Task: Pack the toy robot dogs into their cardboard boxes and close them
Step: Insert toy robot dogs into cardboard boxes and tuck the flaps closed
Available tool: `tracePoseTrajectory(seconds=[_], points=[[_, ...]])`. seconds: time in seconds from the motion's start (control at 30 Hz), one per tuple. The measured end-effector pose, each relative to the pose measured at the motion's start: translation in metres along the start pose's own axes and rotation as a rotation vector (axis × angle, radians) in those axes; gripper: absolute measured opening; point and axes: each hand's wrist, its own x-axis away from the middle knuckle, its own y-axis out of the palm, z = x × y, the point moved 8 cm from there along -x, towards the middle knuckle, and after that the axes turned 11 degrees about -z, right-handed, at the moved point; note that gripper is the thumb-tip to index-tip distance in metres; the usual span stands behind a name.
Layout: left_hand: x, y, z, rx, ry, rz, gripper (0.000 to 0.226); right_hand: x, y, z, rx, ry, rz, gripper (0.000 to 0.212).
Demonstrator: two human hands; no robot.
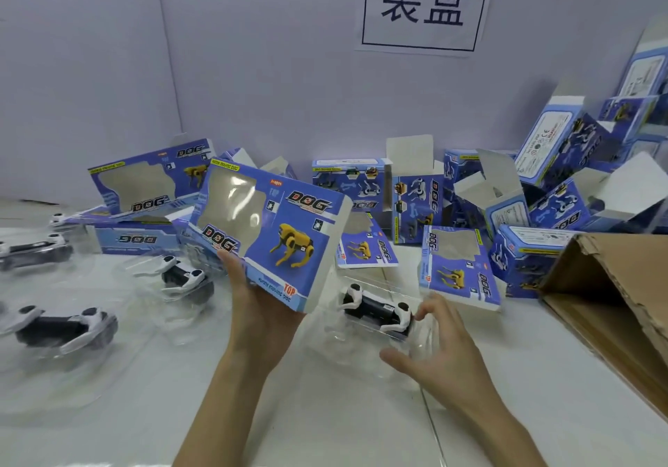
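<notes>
Blue cardboard box, windowed, held tilted above the table in the left hand, which is clamped on its lower corner. No dog is seen through the window; the right end appears open.

Dog, white and black, is seated in a clear tray on the table, just right of the held box. The right hand is set at the tray's near end, fingertips touching the dog and thumb spread apart; whether the tray is gripped cannot be told.

Progress: judged early. No packed or closed box is plainly seen. Three more trayed dogs are counted at the left, unpacked. Empty boxes are laid behind, with others piled at the right, flaps open.

Room: bare table is left toward the person. Boxes are crowded just behind the dog, and a brown carton edge is set near on the right, so sliding in from the front is judged easiest.
</notes>
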Motion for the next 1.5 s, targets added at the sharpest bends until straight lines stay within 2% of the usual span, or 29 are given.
tracePoseTrajectory(seconds=[0.07, 0.17, 0.27, 0.33, 0.4, 0.47, 0.57, 0.6, 0.7, 0.73, 0.83, 0.9, 1.1, 1.5], points=[[0.0, 0.004, 0.0, 0.06, -0.006, -0.065, 0.101, 0.004, -0.011, -0.006, 0.008, -0.064, 0.123, 0.06], [-0.002, 0.003, -0.003, 0.094, -0.004, -0.134, 0.101, 0.014, -0.031, -0.026, 0.013, -0.233, 0.306, 0.053], [-0.005, 0.002, -0.002, 0.1, -0.012, -0.168, 0.102, 0.03, -0.049, -0.045, 0.013, -0.406, 0.483, 0.057], [-0.006, -0.002, -0.005, 0.107, -0.019, -0.14, 0.102, 0.038, -0.052, -0.056, 0.011, -0.523, 0.536, 0.06], [-0.007, -0.004, -0.005, 0.072, 0.001, -0.084, 0.09, 0.046, -0.051, -0.066, 0.038, -0.65, 0.557, 0.059], [-0.006, 0.002, 0.001, 0.036, 0.062, -0.133, 0.074, 0.051, -0.053, -0.068, 0.036, -0.706, 0.576, 0.059], [-0.004, -0.006, 0.001, 0.042, 0.014, -0.023, 0.09, 0.051, -0.053, -0.063, -0.033, -0.691, 0.553, 0.059], [-0.005, -0.002, 0.0, 0.019, 0.01, -0.043, 0.089, 0.05, -0.05, -0.063, -0.048, -0.69, 0.524, 0.059], [-0.007, -0.002, 0.004, -0.136, 0.075, 0.045, 0.062, 0.047, -0.04, -0.069, -0.015, -0.688, 0.44, 0.06], [-0.007, -0.001, 0.005, -0.152, 0.078, 0.058, 0.065, 0.047, -0.038, -0.071, 0.007, -0.685, 0.428, 0.06], [-0.01, 0.015, -0.005, -0.013, -0.015, -0.106, 0.073, 0.049, -0.038, -0.072, 0.038, -0.685, 0.434, 0.059], [-0.009, 0.012, -0.009, -0.022, -0.026, -0.14, 0.075, 0.05, -0.038, -0.072, 0.04, -0.69, 0.443, 0.059], [-0.006, -0.001, -0.008, -0.143, -0.027, 0.017, 0.064, 0.05, -0.041, -0.07, 0.089, -0.679, 0.491, 0.066], [-0.003, -0.001, -0.003, -0.182, -0.04, 0.076, 0.061, 0.052, -0.044, -0.071, 0.114, -0.684, 0.514, 0.063]])
